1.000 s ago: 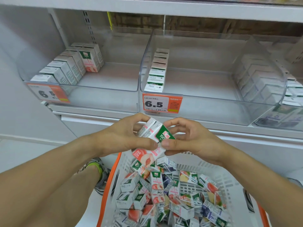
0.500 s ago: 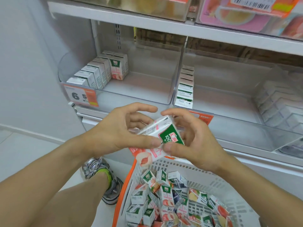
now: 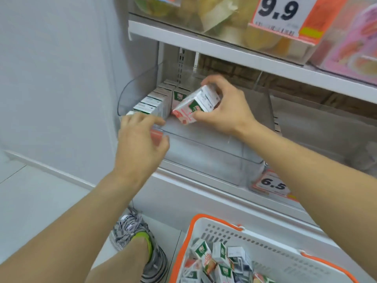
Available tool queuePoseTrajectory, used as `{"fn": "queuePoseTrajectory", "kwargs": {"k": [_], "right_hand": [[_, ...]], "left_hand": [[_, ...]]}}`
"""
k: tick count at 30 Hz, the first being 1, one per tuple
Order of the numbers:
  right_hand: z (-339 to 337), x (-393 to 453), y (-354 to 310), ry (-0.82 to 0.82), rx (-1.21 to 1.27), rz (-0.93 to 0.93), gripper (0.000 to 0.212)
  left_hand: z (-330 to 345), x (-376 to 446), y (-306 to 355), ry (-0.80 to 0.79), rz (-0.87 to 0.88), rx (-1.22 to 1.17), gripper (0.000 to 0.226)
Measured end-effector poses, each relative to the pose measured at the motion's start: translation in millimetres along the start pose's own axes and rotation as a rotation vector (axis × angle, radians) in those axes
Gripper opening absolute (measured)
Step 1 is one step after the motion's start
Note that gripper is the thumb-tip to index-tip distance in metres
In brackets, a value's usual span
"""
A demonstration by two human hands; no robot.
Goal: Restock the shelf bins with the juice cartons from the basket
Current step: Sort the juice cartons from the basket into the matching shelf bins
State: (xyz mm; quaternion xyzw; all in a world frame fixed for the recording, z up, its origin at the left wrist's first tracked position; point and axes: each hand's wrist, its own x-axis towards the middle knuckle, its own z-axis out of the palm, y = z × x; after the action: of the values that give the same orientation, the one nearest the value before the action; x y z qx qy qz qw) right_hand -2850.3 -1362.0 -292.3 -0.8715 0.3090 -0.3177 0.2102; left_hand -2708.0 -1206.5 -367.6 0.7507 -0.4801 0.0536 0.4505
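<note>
My right hand [image 3: 225, 108] grips a pink-and-white juice carton pack [image 3: 196, 106], tilted, inside the clear left shelf bin [image 3: 204, 158]. The pack hangs just right of a row of white cartons [image 3: 152, 104] standing along the bin's left side. My left hand [image 3: 140, 141] rests on the bin's front rim with fingers apart, covering the price tag; it holds nothing. The white basket with an orange rim [image 3: 263, 242] sits at the bottom right, with several loose cartons [image 3: 216, 262] in it.
A second clear bin [image 3: 318, 127] stands to the right, with a 6.5 price tag [image 3: 272, 185] below it. The upper shelf [image 3: 244, 52] carries other goods and a 9.9 tag [image 3: 279, 11]. My shoe [image 3: 140, 244] is on the floor left of the basket. A wall closes the left.
Both hands rose from above the basket to the left bin. My left hand let go of the cartons and moved to the bin's front rim; my right hand carried them inside.
</note>
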Motion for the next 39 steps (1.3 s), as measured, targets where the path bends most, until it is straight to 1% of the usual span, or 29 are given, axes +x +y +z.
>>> {"fn": "queuePoseTrajectory", "kwargs": {"k": [2,4,6,10,13,15,20,24,25,27,29,30,32,33,35,37,39], "right_hand": [[19.9,26.2,9.2,-0.099,-0.115,0.032,0.064],[41.5,49.1,18.4,-0.186,-0.179,0.036,0.067],[61.3,65.1,22.9,-0.237,-0.224,0.054,0.07],[90.3,77.7,23.7,-0.226,-0.23,0.061,0.077],[98.6,75.2,24.0,-0.18,-0.269,0.054,0.074],[99.6,71.9,22.4,-0.182,-0.315,0.076,0.072],[98.2,70.7,18.1,-0.238,-0.355,0.104,0.071],[87.8,67.1,14.2,-0.345,-0.387,0.119,0.081],[81.9,63.3,12.3,-0.337,-0.382,0.116,0.08],[65.0,49.5,6.9,-0.228,-0.354,0.073,0.067],[38.7,21.0,-3.4,-0.108,-0.283,-0.009,0.046],[22.4,0.6,-9.9,-0.083,-0.208,-0.048,0.036],[-14.9,-49.7,-24.0,-0.072,-0.03,-0.091,0.024],[-32.0,-77.1,-27.1,-0.068,0.036,-0.09,0.02],[-59.0,-133.1,-23.5,-0.068,0.135,-0.051,0.017],[-70.4,-186.6,-4.8,-0.128,0.208,0.055,0.02],[-66.6,-233.0,23.5,-0.259,0.259,0.197,0.018]], "left_hand": [[6.8,-0.7,-5.6,0.024,0.057,0.039,0.029],[9.0,-1.3,-13.1,0.071,0.087,0.028,0.029],[10.4,-3.5,-17.1,0.107,0.122,0.015,0.029],[12.3,-4.1,-20.0,0.131,0.156,0.02,0.028],[12.4,-4.1,-20.3,0.139,0.154,0.013,0.027],[12.9,-5.2,-19.3,0.142,0.148,0.007,0.026],[14.3,-5.7,-18.1,0.151,0.137,0.023,0.025],[14.3,-5.2,-16.8,0.153,0.13,0.023,0.027],[14.2,-6.1,-15.9,0.154,0.129,0.04,0.027],[14.1,-8.9,-13.9,0.162,0.132,0.095,0.027],[13.3,-10.9,-8.5,0.196,0.149,0.12,0.026],[12.2,-11.7,-3.5,0.225,0.169,0.1,0.024],[10.4,-14.1,12.0,0.252,0.233,-0.018,0.016],[10.5,-17.3,22.1,0.224,0.257,-0.092,0.012],[15.0,-29.8,44.9,0.093,0.268,-0.197,0.007],[28.9,-50.8,64.5,-0.102,0.25,-0.241,0.004],[50.1,-77.6,74.8,-0.333,0.252,-0.218,0.003]]}}
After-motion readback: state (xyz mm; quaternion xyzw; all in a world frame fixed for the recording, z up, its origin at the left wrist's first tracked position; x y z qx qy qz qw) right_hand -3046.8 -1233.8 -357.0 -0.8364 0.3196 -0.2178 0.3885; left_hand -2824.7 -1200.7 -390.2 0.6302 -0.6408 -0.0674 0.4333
